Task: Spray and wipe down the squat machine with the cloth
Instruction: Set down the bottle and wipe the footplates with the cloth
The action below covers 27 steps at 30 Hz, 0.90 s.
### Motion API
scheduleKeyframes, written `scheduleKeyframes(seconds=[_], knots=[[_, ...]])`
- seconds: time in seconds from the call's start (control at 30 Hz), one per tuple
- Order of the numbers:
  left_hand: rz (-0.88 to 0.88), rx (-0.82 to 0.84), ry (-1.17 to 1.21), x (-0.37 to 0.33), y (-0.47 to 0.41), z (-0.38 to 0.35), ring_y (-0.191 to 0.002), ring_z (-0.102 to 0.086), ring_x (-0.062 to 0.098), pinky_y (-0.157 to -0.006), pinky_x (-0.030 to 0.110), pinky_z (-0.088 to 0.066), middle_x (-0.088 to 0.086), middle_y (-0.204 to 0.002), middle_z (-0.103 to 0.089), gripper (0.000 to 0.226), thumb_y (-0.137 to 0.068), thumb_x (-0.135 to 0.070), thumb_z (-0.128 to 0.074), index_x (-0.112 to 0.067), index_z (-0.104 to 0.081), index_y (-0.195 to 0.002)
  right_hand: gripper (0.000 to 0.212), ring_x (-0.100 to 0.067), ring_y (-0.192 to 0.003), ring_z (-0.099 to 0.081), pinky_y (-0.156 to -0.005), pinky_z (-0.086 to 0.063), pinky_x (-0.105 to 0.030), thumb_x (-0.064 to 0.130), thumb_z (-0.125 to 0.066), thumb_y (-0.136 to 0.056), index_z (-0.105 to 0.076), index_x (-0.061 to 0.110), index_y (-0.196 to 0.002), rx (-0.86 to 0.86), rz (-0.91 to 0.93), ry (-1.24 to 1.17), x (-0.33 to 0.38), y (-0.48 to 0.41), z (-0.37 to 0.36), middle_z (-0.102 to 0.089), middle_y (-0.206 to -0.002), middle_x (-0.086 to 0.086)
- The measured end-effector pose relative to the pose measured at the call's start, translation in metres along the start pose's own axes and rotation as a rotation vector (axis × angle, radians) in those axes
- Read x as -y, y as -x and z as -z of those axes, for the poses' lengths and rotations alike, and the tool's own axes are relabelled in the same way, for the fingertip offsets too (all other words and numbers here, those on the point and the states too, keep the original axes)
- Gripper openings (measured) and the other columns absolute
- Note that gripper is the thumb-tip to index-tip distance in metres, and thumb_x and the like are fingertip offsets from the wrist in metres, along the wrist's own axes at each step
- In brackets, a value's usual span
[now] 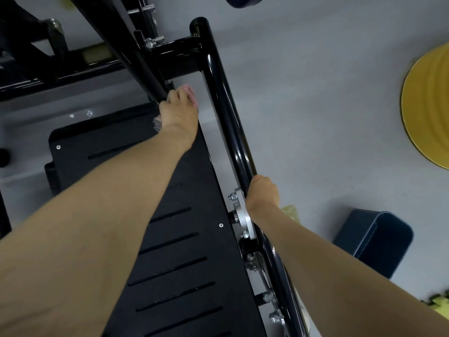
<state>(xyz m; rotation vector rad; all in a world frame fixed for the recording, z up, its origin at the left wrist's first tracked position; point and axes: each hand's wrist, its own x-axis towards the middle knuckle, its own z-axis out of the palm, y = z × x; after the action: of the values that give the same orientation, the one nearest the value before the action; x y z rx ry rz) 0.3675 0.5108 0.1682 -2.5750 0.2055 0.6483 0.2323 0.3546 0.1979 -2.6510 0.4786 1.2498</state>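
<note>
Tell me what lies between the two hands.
Head view: the black slotted footplate's edge, a strip of grey floor, then the glossy black frame tube that the right hand grips.

The left grip [178,110] and right grip [263,193] are bare, like both long forearms [102,227]

I see the squat machine [177,57] as a glossy black frame. Its side tube [226,117] runs from 12 o'clock to 5 o'clock, and its slotted black footplate [184,239] lies flat at 7 o'clock. The pink cloth [190,93] is bunched against a slanted bar at 11 o'clock, mostly covered by my left hand [178,110].
</note>
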Motion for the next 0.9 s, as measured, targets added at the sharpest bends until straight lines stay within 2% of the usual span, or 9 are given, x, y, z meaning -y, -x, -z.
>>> scheduleKeyframes(seconds=[0.07, 0.2, 0.27, 0.43, 0.57, 0.67, 0.77, 0.83, 0.9], knots=[[-0.028, -0.025, -0.031, -0.012, 0.012, 0.000, -0.113, -0.042, 0.030, -0.081, 0.035, -0.047, 0.018, -0.131, -0.035, 0.065, -0.082, -0.018, -0.064, 0.001, -0.037, -0.138, 0.028, -0.025, -0.106, -0.062, -0.080, -0.048, -0.025, -0.005, -0.054, -0.088, -0.053, 0.001, -0.115, -0.007, 0.003, 0.007, 0.000, 0.001, 0.000, -0.060, -0.115, -0.012], [-0.348, -0.094, -0.197, -0.040, 0.056, -0.012, -0.111, -0.039, 0.034, -0.071, 0.039, -0.042, 0.016, -0.124, -0.032, 0.059, -0.077, -0.018, -0.063, -0.010, -0.046, -0.133, 0.031, -0.025, -0.107, -0.062, -0.082, -0.049, -0.026, -0.003, -0.053, -0.089, -0.050, 0.000, -0.119, -0.037, 0.002, 0.025, 0.000, 0.001, -0.002, -0.060, -0.116, -0.012], [-0.419, -0.100, -0.200, -0.056, 0.086, -0.026, -0.108, -0.038, 0.035, -0.070, 0.038, -0.043, 0.015, -0.120, -0.031, 0.054, -0.076, -0.019, -0.064, -0.012, -0.052, -0.128, 0.031, -0.026, -0.109, -0.061, -0.086, -0.049, -0.028, -0.001, -0.054, -0.090, -0.050, 0.000, -0.121, -0.054, 0.006, 0.026, 0.000, 0.000, -0.004, -0.059, -0.119, -0.013], [-0.461, -0.012, -0.007, -0.095, 0.165, -0.049, -0.117, -0.033, 0.036, -0.087, 0.043, -0.046, 0.016, -0.129, -0.028, 0.062, -0.074, -0.019, -0.069, -0.011, -0.050, -0.132, 0.031, -0.027, -0.110, -0.060, -0.085, -0.047, -0.028, 0.009, -0.059, -0.092, -0.050, 0.000, -0.121, -0.095, 0.019, 0.003, -0.006, -0.002, -0.008, -0.060, -0.120, -0.014], [-0.434, 0.049, 0.119, -0.115, 0.217, -0.056, -0.118, -0.032, 0.032, -0.093, 0.043, -0.042, 0.015, -0.135, -0.022, 0.059, -0.083, -0.022, -0.064, -0.006, -0.045, -0.136, 0.034, -0.028, -0.108, -0.061, -0.085, -0.048, -0.029, 0.011, -0.059, -0.094, -0.046, 0.000, -0.124, -0.165, 0.079, 0.036, -0.016, 0.004, -0.021, -0.059, -0.119, -0.015], [-0.372, 0.049, 0.159, -0.123, 0.233, -0.060, -0.113, -0.035, 0.030, -0.089, 0.040, -0.042, 0.014, -0.129, -0.026, 0.065, -0.085, -0.020, -0.061, -0.003, -0.034, -0.141, 0.037, -0.029, -0.104, -0.060, -0.078, -0.046, -0.030, 0.008, -0.051, -0.097, -0.038, 0.003, -0.131, -0.218, 0.159, -0.016, -0.036, 0.014, -0.042, -0.055, -0.118, -0.016], [-0.354, 0.059, 0.145, -0.133, 0.252, -0.068, -0.115, -0.035, 0.030, -0.088, 0.039, -0.043, 0.011, -0.128, -0.025, 0.065, -0.081, -0.018, -0.063, -0.006, -0.039, -0.140, 0.042, -0.032, -0.112, -0.052, -0.086, -0.047, -0.035, 0.003, -0.044, -0.095, -0.035, 0.001, -0.136, -0.198, 0.227, -0.086, -0.067, 0.038, -0.068, -0.039, -0.135, -0.018], [-0.378, 0.065, 0.137, -0.141, 0.264, -0.074, -0.116, -0.034, 0.030, -0.089, 0.038, -0.044, 0.012, -0.130, -0.022, 0.068, -0.080, -0.018, -0.064, -0.006, -0.037, -0.141, 0.056, -0.030, -0.122, -0.047, -0.096, -0.047, -0.035, -0.001, -0.047, -0.093, -0.027, 0.004, -0.145, -0.162, 0.229, -0.015, -0.087, 0.056, -0.083, -0.021, -0.151, -0.015], [-0.398, 0.075, 0.130, -0.154, 0.285, -0.078, -0.116, -0.034, 0.030, -0.089, 0.037, -0.045, 0.011, -0.130, -0.023, 0.070, -0.078, -0.018, -0.066, -0.009, -0.039, -0.142, 0.062, -0.025, -0.132, -0.036, -0.101, -0.040, -0.030, 0.002, -0.048, -0.094, -0.021, 0.008, -0.149, -0.156, 0.250, 0.115, -0.107, 0.081, -0.096, -0.010, -0.157, -0.011]])
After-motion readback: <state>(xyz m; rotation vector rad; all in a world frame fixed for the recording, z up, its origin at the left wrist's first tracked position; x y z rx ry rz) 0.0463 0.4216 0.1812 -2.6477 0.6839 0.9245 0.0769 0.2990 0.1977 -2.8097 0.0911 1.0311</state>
